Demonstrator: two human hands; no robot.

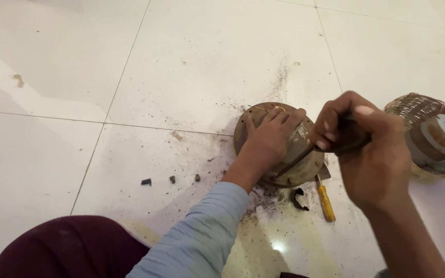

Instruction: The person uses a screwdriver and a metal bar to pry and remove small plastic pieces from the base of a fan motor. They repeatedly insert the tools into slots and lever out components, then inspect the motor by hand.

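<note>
Scraping out an old round motor housing on the floor, mid-job

Largest first: the white glossy tiled floor (191, 67) is dusted with dark grit around the work. On it sits the rusty brown round metal motor housing (284, 149), pinned flat under the left hand (269, 139), fingers spread over its top. The right hand (359, 141) is clenched round a dark thin metal tool (297, 160) poking into the housing's edge, so I'd say it's the prying or scraping step; the next bit probably needs steady pressure without slipping. At the right, a woven copper-wire motor winding (418, 110) cups a white round rotor piece (444, 134). A yellow-handled screwdriver (326, 202) lies just beside the housing.
</note>
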